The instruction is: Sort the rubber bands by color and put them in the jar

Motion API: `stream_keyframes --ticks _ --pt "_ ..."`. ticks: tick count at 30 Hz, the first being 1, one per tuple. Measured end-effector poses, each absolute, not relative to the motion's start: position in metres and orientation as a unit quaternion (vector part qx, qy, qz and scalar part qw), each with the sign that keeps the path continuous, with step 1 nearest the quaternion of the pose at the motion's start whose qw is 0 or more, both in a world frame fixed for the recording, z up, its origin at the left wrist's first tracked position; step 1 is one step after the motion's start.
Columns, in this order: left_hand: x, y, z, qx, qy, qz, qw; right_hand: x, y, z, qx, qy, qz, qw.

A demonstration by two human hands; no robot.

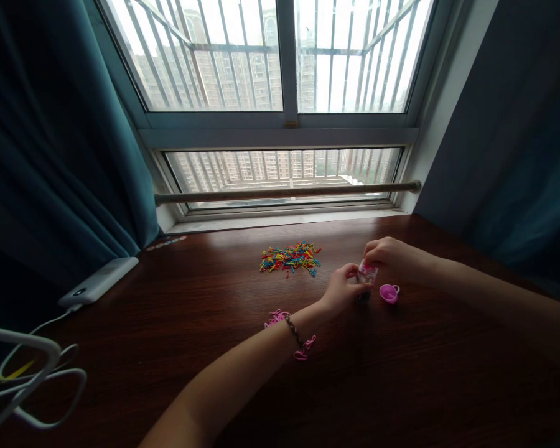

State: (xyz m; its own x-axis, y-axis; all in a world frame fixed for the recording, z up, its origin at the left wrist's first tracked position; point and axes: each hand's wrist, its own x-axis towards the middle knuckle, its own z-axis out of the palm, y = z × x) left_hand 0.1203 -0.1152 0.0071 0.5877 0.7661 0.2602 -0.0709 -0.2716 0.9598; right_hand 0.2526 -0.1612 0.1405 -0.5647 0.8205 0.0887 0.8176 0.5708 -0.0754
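Left hand [338, 290] pinching one container [368, 274]; right hand [386, 251] at its top, grip unclear; one pink cup [389, 294].

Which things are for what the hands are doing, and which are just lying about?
Seem part of it:
clear container in the left hand, right hand at its top
probably the colourful pieces, pink pieces and pink cup

Probably just lying about:
white device
white cable

brown tabletop [401, 373], multicoloured pile [290, 256], pink pile [275, 317], pink cup [389, 294], white device [100, 281]
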Motion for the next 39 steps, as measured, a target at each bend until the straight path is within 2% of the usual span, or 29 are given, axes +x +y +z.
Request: stream_keyframes --ticks 8,12,18,26,39 --pt "0.124 -0.116 0.009 0.695 0.249 0.385 0.554 0.245 -0.160 0.131 -0.558 -0.825 -0.088 0.034" --pt "0.123 -0.115 0.008 0.691 0.252 0.385 0.558 0.244 -0.156 0.133 -0.538 -0.842 -0.044 0.012" --pt "0.122 -0.116 0.008 0.684 0.252 0.387 0.565 0.252 -0.150 0.131 -0.533 -0.840 0.066 0.075" --pt "0.122 -0.116 0.007 0.685 0.245 0.384 0.568 0.253 -0.147 0.124 -0.512 -0.849 -0.003 0.128" --pt "0.127 -0.116 0.007 0.633 0.249 0.357 0.640 0.257 -0.145 0.126 -0.488 -0.863 0.042 0.125"
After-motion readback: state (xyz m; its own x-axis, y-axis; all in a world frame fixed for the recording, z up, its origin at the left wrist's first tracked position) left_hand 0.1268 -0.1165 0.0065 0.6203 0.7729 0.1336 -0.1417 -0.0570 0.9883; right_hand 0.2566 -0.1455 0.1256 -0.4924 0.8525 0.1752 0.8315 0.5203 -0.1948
